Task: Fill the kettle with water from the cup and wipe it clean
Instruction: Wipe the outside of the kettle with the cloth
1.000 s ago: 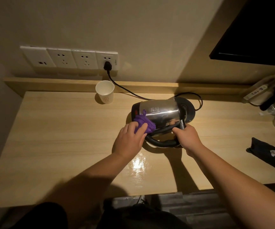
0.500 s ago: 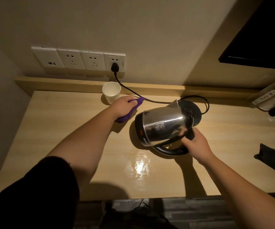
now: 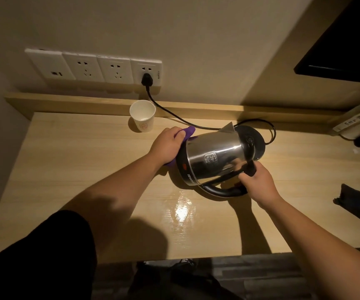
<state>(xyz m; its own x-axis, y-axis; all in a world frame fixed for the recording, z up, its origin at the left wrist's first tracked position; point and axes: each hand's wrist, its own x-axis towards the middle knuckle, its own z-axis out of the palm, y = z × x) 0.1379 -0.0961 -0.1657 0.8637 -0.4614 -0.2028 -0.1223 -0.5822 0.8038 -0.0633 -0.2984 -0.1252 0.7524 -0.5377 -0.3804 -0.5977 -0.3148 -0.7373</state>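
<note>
I see the steel kettle (image 3: 212,156) tilted above the desk (image 3: 70,161), my right hand (image 3: 258,182) gripping its black handle. My left hand (image 3: 168,146), clutching the purple cloth (image 3: 188,132), has come back against the kettle's base. Paper cup (image 3: 142,115) stands behind; kettle base (image 3: 251,141) just beyond

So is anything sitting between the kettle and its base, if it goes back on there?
Nothing visible blocks it. The right hand holds the tilted kettle by its handle, right beside the black base, whose top is bare. The cord runs behind, and the left hand presses the purple cloth on the kettle's far side.
</note>
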